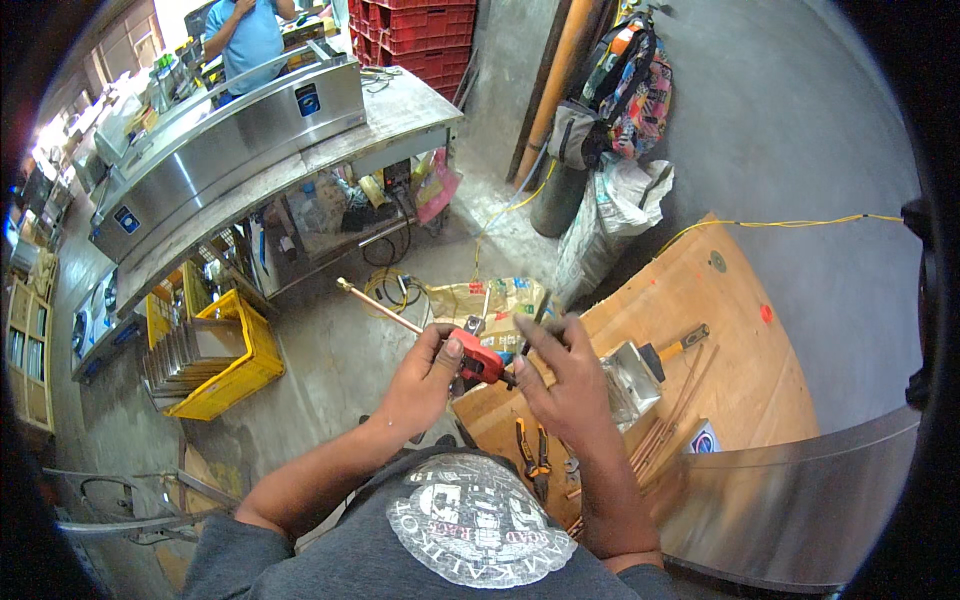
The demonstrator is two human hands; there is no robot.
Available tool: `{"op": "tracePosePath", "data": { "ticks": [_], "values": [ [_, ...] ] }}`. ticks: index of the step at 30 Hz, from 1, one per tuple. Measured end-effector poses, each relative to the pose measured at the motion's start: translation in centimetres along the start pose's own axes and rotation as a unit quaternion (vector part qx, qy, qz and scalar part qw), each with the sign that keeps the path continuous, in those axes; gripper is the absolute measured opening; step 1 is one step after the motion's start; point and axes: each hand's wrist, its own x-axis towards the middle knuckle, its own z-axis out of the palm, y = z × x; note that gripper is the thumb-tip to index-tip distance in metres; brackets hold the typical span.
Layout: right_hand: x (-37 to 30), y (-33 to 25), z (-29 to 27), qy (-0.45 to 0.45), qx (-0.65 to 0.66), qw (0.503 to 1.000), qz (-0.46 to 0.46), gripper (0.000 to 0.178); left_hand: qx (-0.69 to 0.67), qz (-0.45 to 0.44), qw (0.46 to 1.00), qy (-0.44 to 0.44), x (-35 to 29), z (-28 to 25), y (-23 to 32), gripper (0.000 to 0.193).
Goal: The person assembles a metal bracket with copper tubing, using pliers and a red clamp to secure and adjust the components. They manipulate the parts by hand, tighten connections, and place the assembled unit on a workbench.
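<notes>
My left hand (420, 385) is closed round a red tube cutter (481, 361), thumb on top. From the cutter a thin copper tube (400, 318) runs up and to the left, with a brass fitting (346, 285) at its far end. My right hand (565, 375) is at the cutter's black knob (508, 381). Its thumb touches the knob, while the forefinger stands stretched out and apart. Below the right hand, pliers with black and orange handles (534, 455) lie on the wooden board (745, 360). Several copper tubes (665, 430) lie there too.
A hammer (683, 343) and a clear plastic-wrapped box (630, 385) rest on the board. Ahead stands a bench (400, 115) bearing a long steel housing (235, 140). A yellow crate (235, 375) is left. A backpack (640, 90) hangs at the wall; a person (252, 45) stands behind the bench.
</notes>
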Motion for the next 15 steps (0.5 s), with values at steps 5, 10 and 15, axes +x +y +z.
{"op": "tracePosePath", "data": {
  "ticks": [5, 10, 15],
  "values": [
    [-0.8, 5.2, 2.0, 0.024, -0.033, 0.998, -0.042, 0.058, 0.002, 0.02, 0.999, -0.032, 0.1, -0.5, 0.8, 0.039],
    [-0.8, 4.6, 3.3, 0.048, -0.079, 0.99, -0.108, 0.066, -0.008, -0.024, 1.0, -0.015, 0.0, -1.2, 2.5, 0.038],
    [-0.8, 5.0, 6.3, -0.037, 0.017, 0.999, 0.03, 0.068, -0.009, 0.013, 0.999, 0.041, 0.7, -0.9, 1.1, 0.036]
  ]
}}
